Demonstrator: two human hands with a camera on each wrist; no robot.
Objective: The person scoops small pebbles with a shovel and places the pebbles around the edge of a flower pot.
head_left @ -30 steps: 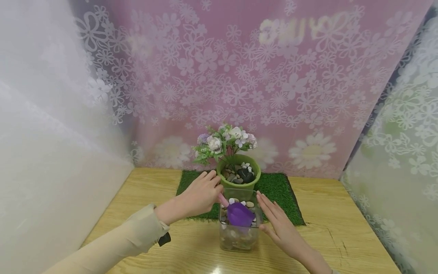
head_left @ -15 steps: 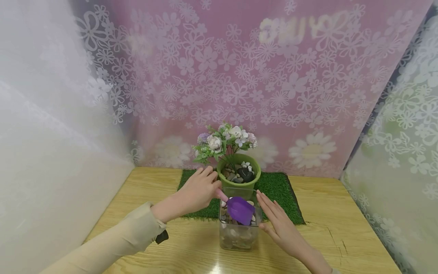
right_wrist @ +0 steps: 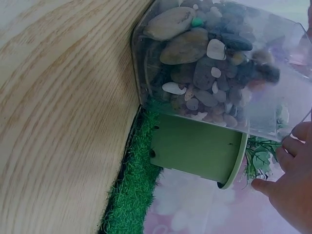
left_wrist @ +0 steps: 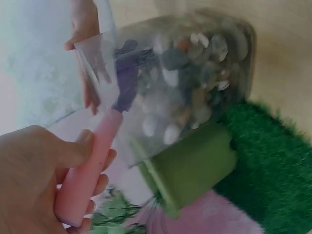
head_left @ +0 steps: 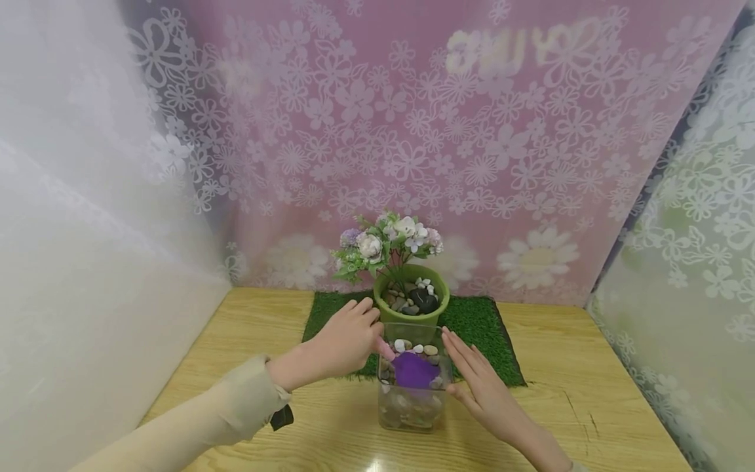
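Note:
My left hand [head_left: 345, 337] grips the pink handle [left_wrist: 90, 168] of a small toy shovel, its thumb lying along the handle in the left wrist view. The purple shovel blade [head_left: 415, 371] is down inside a clear square container [head_left: 413, 419], low against the pebbles. Pebbles [right_wrist: 207, 73] of white, grey and brown fill the container's lower part. Along the container's right side, my right hand [head_left: 486, 396] has its fingers straight, fingertips at the rim. The blade's front edge is partly hidden behind the container's near wall.
Directly behind the container stands a green flowerpot [head_left: 439, 288] with artificial flowers [head_left: 389, 242] and stones in it. It rests on a green grass mat [head_left: 483, 334] on the wooden table [head_left: 566, 393]. A pink flowered curtain [head_left: 407, 131] hangs behind.
The shovel blade rose a little and tilted half a second ago, then dipped back toward the pebbles with my left hand. My right hand has stayed put.

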